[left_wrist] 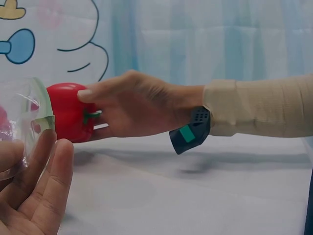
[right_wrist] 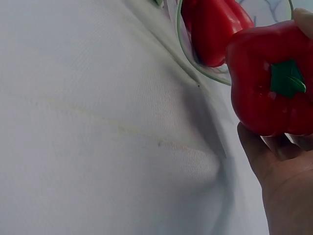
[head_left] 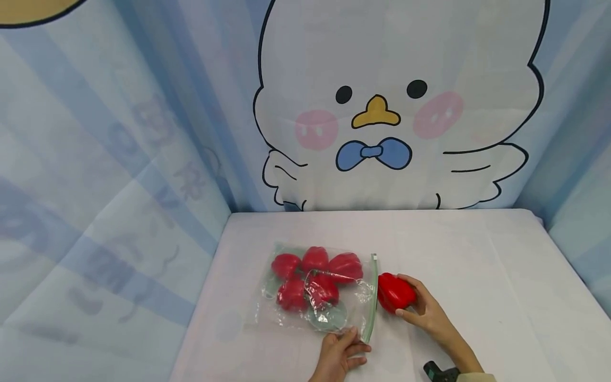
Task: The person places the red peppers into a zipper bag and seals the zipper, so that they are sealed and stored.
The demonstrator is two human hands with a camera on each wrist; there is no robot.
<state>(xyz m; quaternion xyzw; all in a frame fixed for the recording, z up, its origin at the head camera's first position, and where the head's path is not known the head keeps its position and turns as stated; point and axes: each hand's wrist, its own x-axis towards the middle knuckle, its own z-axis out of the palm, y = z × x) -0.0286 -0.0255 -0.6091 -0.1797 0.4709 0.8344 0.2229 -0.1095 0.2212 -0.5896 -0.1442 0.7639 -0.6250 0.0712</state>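
A clear zip bag (head_left: pixel 353 307) with a green zip edge lies on the table, several red bell peppers (head_left: pixel 316 259) inside it. At the bag's lower right corner my left hand (head_left: pixel 338 354) pinches the plastic near the zip between thumb and finger. My right hand (head_left: pixel 431 314) grips another red bell pepper (head_left: pixel 395 293) just right of the bag's mouth. In the right wrist view that pepper's green stem (right_wrist: pixel 289 79) faces back toward the hand. The left wrist view shows the held pepper (left_wrist: pixel 71 112) right against the bag's zip edge (left_wrist: pixel 43 98).
A white cloth covers the table (head_left: pixel 477 254). Behind it hangs a curtain (head_left: pixel 372 53) printed with a cartoon bird, and more curtain (head_left: pixel 95 185) closes off the left side. On the right wrist sits a dark device (head_left: pixel 440 372) below a beige sleeve (head_left: pixel 476 377).
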